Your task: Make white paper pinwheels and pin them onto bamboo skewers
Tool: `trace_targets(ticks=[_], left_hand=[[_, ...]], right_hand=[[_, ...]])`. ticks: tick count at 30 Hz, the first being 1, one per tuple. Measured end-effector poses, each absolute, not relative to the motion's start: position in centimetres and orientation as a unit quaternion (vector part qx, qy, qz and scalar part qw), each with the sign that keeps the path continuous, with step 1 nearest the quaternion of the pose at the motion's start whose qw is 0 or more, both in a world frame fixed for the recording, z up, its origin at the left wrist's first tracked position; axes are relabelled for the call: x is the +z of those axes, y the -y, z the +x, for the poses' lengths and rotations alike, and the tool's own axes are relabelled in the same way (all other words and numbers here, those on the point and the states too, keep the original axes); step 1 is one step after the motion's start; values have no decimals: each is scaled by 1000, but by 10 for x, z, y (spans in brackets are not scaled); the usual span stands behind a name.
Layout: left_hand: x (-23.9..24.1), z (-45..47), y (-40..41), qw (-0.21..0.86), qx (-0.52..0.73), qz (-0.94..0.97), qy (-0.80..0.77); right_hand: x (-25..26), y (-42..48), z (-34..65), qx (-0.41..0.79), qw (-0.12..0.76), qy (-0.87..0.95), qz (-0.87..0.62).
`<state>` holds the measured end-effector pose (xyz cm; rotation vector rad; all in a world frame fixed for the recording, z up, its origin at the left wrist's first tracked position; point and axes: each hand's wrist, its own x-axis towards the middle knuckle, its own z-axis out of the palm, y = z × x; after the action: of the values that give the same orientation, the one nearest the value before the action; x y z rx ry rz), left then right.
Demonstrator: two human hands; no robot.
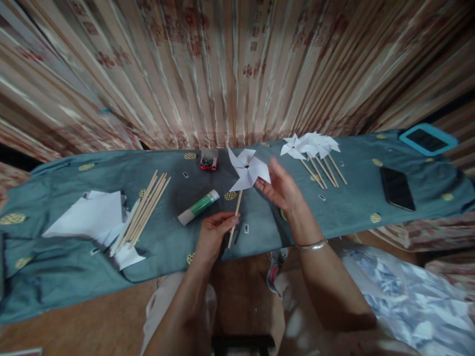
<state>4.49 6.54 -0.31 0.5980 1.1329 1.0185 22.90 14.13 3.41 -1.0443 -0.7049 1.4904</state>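
A white paper pinwheel (pixel 247 170) with a dark pin at its centre stands tilted on a thin wooden stick over the middle of the table. My left hand (pixel 217 230) is closed around the lower part of that stick, thumb against fingers. At the pinwheel's right edge, my right hand (pixel 278 185) has its fingers extended and apart, close to one blade; whether a fingertip touches the paper I cannot tell. Left of the pinwheel lie a green and white tube (pixel 199 206) and a small red box of pins (pixel 209 161) with its lid up.
Several pinwheels (pixel 315 146) lie at the back right. Beyond them are a black phone (pixel 397 189) and a blue-framed device (pixel 429 138). Wooden sticks (pixel 148 207) and white paper sheets (pixel 87 215) rest at left. A curtain (pixel 237 74) hangs behind the cloth-covered table (pixel 163 264).
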Motion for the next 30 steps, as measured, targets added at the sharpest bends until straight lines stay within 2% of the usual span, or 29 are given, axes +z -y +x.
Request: trace_targets(ticks=[10,30], left_hand=[[-2,46,-65,683,444,282,-507],[-3,47,-65,675,467,261,-507]], right_hand=[[41,-140,228,675,568,234,-408],[35,-137,227,701,558,226,-384]])
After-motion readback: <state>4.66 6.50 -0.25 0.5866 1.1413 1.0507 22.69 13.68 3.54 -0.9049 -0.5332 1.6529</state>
